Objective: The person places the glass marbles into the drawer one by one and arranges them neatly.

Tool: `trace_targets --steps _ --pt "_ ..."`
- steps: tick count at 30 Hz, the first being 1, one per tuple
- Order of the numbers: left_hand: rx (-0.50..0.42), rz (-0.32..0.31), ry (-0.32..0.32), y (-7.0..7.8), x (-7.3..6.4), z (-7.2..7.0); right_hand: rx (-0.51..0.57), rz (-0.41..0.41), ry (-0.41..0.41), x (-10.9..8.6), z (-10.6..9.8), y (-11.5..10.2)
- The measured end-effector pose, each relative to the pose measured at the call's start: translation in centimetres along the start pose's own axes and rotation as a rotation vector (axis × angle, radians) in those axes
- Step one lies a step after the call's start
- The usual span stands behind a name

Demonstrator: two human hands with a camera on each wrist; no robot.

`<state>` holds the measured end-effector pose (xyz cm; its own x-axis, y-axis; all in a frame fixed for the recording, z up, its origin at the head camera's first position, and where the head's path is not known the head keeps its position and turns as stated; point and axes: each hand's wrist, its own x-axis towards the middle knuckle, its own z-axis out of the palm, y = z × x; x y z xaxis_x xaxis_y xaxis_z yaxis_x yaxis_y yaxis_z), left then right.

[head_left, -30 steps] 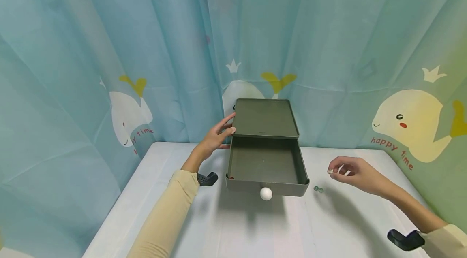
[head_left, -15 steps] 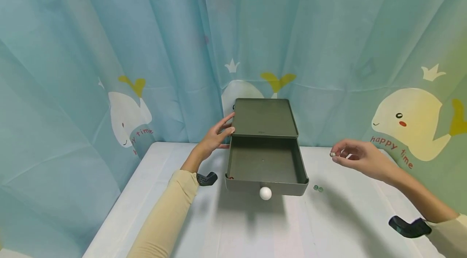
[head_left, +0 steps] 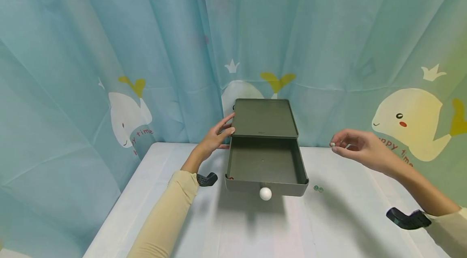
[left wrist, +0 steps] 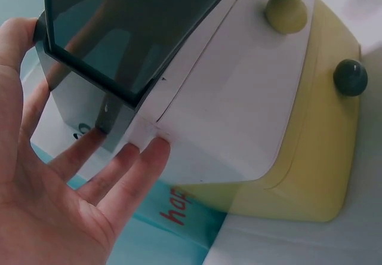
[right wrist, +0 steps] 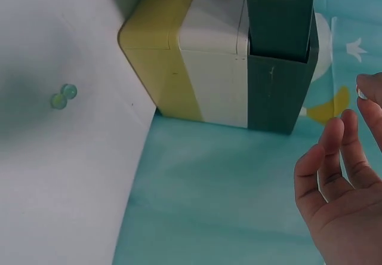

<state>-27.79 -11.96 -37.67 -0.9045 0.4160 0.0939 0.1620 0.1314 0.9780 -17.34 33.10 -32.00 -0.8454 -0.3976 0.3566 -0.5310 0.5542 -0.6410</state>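
Note:
A small drawer unit (head_left: 265, 117) with a dark green top drawer, a white middle one and a yellow bottom one stands at the back of the table. Its top drawer (head_left: 263, 163) is pulled out, with a small reddish thing (head_left: 231, 178) in the front left corner. My left hand (head_left: 213, 139) rests against the unit's left side, fingers spread. To the right, raised above the table, my right hand (head_left: 359, 150) pinches a small glass marble (head_left: 332, 144) between thumb and index finger; its other fingers are loosely bent in the right wrist view.
Two greenish marbles (right wrist: 64, 96) lie side by side on the white table (head_left: 255, 233), right of the drawer. A white round knob (head_left: 265, 194) sticks out from the drawer front. A blue-green whale-print curtain (head_left: 175, 47) hangs behind the table.
My right hand has risen, away from the table, with the marble between its fingers. My left hand and the open drawer have stayed in place.

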Motion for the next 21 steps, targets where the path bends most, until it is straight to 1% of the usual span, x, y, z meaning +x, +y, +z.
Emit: trace_targets --steps 6,9,16,21 --pt "-0.005 -0.007 -0.004 0.1 0.0 0.1 -0.012 -0.013 0.006 0.3 0.0 -0.3" --pt "-0.005 -0.002 -0.006 0.1 0.0 0.1 -0.02 -0.021 -0.003 0.6 -0.1 -0.4" --pt "-0.005 -0.001 -0.011 0.1 -0.1 0.1 -0.015 -0.034 -0.08 1.9 -0.6 -1.3" --pt "-0.007 0.002 -0.006 0.1 -0.1 0.1 0.004 -0.085 -0.128 3.3 -0.6 -2.3"
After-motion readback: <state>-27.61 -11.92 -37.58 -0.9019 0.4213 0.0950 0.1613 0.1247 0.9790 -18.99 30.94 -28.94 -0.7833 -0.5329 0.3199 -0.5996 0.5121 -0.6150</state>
